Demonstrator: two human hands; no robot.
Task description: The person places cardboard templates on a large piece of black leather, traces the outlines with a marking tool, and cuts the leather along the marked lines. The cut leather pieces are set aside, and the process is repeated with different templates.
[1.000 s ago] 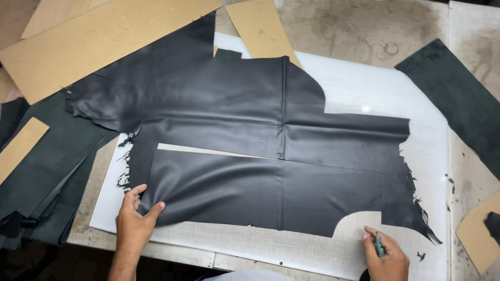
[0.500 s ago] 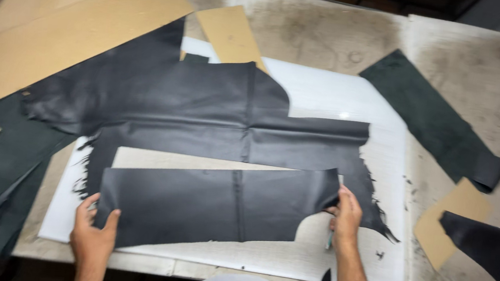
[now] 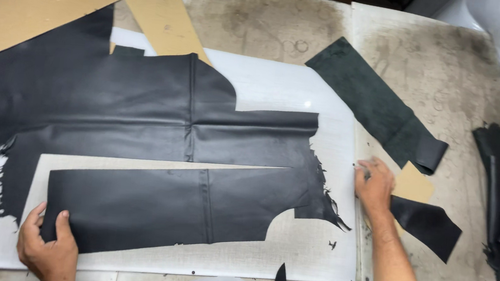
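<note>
The left hand (image 3: 47, 249) reaches up from the near table edge and pinches the left end of the cut leather panel (image 3: 178, 203) — thumb on top, fingers underneath. The right hand (image 3: 374, 184) lies palm-down, fingers loosely curled, at the white cutting board's (image 3: 334, 142) right edge beside a tan cardboard piece (image 3: 415, 185). The panel lies flat on the board's near half — long axis left to right.

Large leather hide (image 3: 114, 104) (left part) beyond the frame edge

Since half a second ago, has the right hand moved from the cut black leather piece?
Yes. The right hand left the cut leather piece and went rightward, off the white cutting board, onto the table beside the small tan card.
</note>
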